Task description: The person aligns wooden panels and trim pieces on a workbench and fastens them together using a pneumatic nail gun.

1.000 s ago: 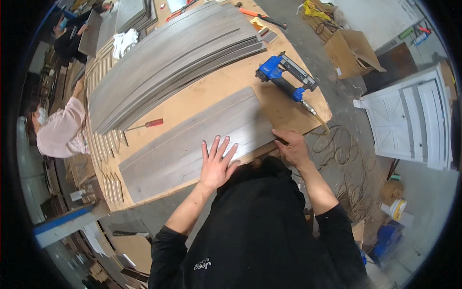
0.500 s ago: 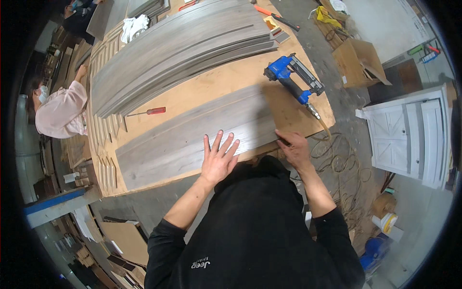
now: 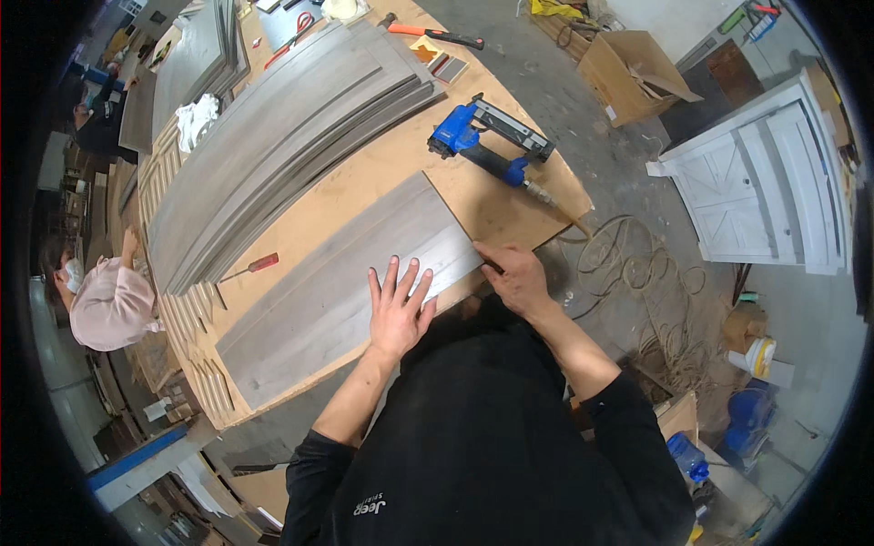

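A grey wood-grain board (image 3: 332, 287) lies along the near side of the worktable. Flat on its surface rests my left hand (image 3: 398, 314), fingers spread. My right hand (image 3: 517, 280) is at the board's right end, near the corner, with the index finger stretched to the edge and the other fingers curled in. Something small and dark shows beneath that index finger; its kind cannot be made out. Beyond the board, a blue and black air nailer (image 3: 487, 146) lies on the table with its hose attached. A red-handled screwdriver (image 3: 264, 262) lies past the board's far edge.
A stack of grey boards (image 3: 291, 136) fills the far side of the worktable (image 3: 364, 177). A hammer (image 3: 437, 36) with an orange and black handle lies behind it. Hose coils (image 3: 637, 282) and a cardboard box (image 3: 628, 77) are at right. A co-worker in pink (image 3: 114, 305) is at left.
The view has turned, so the table appears rotated. My right hand has drawn its fingers in at the board's end, the index finger along the edge. My left hand stays flat on the board.
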A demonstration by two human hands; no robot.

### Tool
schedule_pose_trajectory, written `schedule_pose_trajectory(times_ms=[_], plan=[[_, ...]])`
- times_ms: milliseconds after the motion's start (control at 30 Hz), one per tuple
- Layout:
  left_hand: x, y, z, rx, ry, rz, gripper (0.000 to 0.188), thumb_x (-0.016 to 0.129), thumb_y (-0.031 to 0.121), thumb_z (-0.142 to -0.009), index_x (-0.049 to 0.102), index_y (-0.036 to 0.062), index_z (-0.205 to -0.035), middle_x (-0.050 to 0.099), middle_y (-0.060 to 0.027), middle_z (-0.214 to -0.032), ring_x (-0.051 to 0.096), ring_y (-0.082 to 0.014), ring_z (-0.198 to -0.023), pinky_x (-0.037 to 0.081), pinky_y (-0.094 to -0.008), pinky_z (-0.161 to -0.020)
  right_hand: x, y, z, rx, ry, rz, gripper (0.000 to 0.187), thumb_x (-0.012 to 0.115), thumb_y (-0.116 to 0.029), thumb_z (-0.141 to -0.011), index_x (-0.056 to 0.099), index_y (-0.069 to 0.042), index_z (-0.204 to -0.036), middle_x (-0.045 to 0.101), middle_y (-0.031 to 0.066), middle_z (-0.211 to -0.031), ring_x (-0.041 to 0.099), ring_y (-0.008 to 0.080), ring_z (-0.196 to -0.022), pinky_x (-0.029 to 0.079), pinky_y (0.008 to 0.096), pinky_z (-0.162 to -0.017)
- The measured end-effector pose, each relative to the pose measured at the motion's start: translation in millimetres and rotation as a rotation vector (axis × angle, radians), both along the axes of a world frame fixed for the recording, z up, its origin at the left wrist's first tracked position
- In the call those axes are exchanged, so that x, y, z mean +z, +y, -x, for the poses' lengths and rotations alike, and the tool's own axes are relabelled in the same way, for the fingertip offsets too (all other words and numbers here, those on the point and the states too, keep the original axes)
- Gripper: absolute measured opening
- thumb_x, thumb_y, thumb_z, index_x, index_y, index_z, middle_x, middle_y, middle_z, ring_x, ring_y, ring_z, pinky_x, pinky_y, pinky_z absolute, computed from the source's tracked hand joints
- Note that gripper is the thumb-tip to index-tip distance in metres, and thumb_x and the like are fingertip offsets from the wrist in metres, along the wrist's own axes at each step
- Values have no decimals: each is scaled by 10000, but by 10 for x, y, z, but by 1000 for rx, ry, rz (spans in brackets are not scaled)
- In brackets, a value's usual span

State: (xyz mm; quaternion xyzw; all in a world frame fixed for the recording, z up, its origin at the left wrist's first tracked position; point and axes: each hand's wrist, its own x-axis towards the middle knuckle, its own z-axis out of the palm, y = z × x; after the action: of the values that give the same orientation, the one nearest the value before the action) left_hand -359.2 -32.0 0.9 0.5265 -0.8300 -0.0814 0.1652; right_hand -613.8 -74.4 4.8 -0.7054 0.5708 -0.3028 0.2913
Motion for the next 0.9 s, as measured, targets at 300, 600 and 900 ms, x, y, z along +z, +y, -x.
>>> schedule_pose_trajectory(times_ms=[300,600,900], plan=[[101,210,-261,204,80,-186,514,683,321,-923,575,187,-1408,444,-128,-1545,343,-373,-1471,188,-664,-1187,18,-193,-80,33,124,-228,367,730,-188,-872,699,5,-1182,702,170,-1001,655,287,-854,516,371,-767],[-44,1883,-2653,1235,-59,-19,415,642,272,-939,643,191,-1346,457,-263,-1480,420,-448,-1365,318,-548,-1150,-265,-261,-22,36,-107,-207,337,697,-117,-928,668,28,-1231,699,176,-1099,676,261,-982,525,374,-887],[180,2714,-3606,1105,306,-151,442,657,-3,-877,630,54,-1314,637,-187,-1238,641,-327,-1091,515,-388,-971,-158,-317,-29,33,-65,-355,331,610,-50,-975,624,85,-1277,597,9,-740,555,78,-648,469,250,-607]])
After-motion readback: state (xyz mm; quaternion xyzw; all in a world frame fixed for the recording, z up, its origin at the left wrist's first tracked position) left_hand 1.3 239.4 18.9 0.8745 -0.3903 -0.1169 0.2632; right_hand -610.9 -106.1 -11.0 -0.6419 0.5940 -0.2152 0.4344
